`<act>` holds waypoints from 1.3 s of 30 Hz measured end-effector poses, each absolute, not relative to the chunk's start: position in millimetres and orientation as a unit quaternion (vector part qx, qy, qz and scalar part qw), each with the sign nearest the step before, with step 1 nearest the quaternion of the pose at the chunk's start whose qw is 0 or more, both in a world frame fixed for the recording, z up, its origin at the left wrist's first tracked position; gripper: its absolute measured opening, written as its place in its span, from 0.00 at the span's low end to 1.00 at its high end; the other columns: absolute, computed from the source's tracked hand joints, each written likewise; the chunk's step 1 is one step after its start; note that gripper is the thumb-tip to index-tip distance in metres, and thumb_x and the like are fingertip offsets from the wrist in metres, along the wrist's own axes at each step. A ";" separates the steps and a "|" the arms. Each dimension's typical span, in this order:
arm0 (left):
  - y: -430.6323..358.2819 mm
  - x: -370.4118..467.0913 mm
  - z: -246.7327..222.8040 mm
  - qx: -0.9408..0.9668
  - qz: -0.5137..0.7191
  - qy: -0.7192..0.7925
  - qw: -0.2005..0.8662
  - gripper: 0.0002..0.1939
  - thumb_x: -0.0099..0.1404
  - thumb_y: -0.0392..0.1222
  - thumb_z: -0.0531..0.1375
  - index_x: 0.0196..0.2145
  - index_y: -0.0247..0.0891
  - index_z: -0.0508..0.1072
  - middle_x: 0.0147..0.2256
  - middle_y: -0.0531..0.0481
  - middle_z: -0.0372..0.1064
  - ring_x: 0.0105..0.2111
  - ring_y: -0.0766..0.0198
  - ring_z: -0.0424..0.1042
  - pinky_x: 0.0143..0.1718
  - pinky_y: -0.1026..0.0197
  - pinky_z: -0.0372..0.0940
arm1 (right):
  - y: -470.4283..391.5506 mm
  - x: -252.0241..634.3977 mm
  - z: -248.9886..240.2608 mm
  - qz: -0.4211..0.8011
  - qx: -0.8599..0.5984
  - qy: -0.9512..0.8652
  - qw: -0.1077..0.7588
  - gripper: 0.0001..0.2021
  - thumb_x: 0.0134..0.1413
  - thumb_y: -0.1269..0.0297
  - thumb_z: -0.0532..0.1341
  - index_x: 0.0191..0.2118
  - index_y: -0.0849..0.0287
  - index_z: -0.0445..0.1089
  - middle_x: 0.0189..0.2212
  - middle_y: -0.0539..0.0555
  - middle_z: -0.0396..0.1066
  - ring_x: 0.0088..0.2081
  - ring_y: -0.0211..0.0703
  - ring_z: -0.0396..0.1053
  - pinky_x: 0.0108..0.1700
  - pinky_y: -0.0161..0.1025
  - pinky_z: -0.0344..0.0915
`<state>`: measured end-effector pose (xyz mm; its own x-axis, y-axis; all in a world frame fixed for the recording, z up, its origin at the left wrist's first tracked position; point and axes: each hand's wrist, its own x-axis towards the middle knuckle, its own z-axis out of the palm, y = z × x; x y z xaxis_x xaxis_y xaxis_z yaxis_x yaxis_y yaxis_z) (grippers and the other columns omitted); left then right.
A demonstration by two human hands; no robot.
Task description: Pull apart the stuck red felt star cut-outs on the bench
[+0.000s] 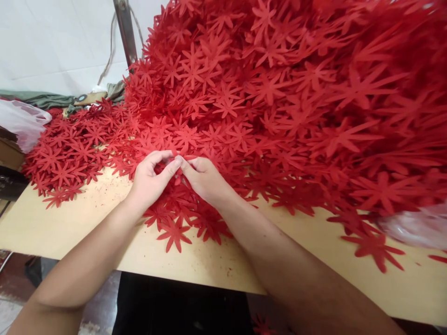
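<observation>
Red flower-shaped cutouts (226,88) cover much of a pale table (98,193), mounded high across its far side and toward its right, with a lower spread reaching the left end. Behind rises a white wall (63,42), with a metal bar (125,35) upright before it and green cloth (45,98) along the far-left edge. A white plastic bag (23,121) sits at the left edge; clear plastic (421,224) lies near the right one. The left hand (149,177) and right hand (203,179) meet fingertip to fingertip above loose cutouts near the front edge, both pinching a red piece (178,178) between them, its shape mostly hidden by the fingers.
</observation>
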<state>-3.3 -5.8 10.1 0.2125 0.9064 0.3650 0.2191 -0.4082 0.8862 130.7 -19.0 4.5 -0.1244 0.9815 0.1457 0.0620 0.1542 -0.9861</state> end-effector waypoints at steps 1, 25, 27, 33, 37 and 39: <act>-6.2 -2.4 8.7 0.677 0.481 0.405 0.383 0.10 0.57 0.46 0.62 0.35 0.38 0.75 0.33 0.50 0.70 0.33 0.68 0.69 0.40 0.63 0.65 | -18.7 130.1 3.6 0.477 -0.433 -0.590 0.487 0.25 0.49 0.41 0.54 0.18 0.58 0.54 0.16 0.45 0.53 0.21 0.30 0.51 0.26 0.34 0.51; -6.3 -12.7 21.3 0.768 0.481 0.394 0.158 0.10 0.62 0.41 0.57 0.40 0.40 0.75 0.45 0.46 0.70 0.48 0.61 0.68 0.55 0.54 0.61 | -23.4 131.8 9.9 0.412 -0.538 -0.588 0.441 0.14 0.56 0.62 0.54 0.22 0.58 0.53 0.15 0.43 0.49 0.19 0.29 0.47 0.22 0.33 0.44; -8.5 -9.0 19.8 0.775 0.465 0.392 0.170 0.12 0.61 0.44 0.58 0.41 0.40 0.75 0.45 0.46 0.71 0.47 0.61 0.69 0.54 0.54 0.61 | -22.7 132.5 9.2 0.400 -0.547 -0.590 0.440 0.16 0.55 0.61 0.55 0.21 0.57 0.52 0.15 0.42 0.48 0.19 0.28 0.46 0.22 0.33 0.43; -5.3 -7.9 13.5 0.778 0.461 0.380 0.195 0.15 0.59 0.44 0.61 0.43 0.38 0.74 0.43 0.46 0.72 0.45 0.63 0.70 0.52 0.56 0.63 | -22.4 135.1 8.4 0.365 -0.536 -0.579 0.493 0.21 0.55 0.55 0.54 0.18 0.56 0.46 0.15 0.43 0.43 0.20 0.28 0.42 0.23 0.35 0.43; -4.3 -7.1 11.8 0.766 0.466 0.366 0.249 0.15 0.58 0.43 0.62 0.43 0.37 0.75 0.42 0.46 0.72 0.44 0.64 0.71 0.51 0.59 0.64 | -21.2 133.9 7.8 0.402 -0.494 -0.582 0.506 0.25 0.51 0.42 0.54 0.18 0.56 0.48 0.16 0.43 0.44 0.20 0.28 0.44 0.23 0.35 0.45; -3.0 -6.8 10.6 0.731 0.477 0.373 0.315 0.15 0.58 0.45 0.63 0.41 0.37 0.75 0.41 0.46 0.73 0.42 0.65 0.72 0.50 0.59 0.66 | -20.7 132.2 7.0 0.425 -0.476 -0.592 0.492 0.27 0.47 0.37 0.53 0.18 0.56 0.49 0.16 0.43 0.45 0.20 0.28 0.45 0.23 0.34 0.46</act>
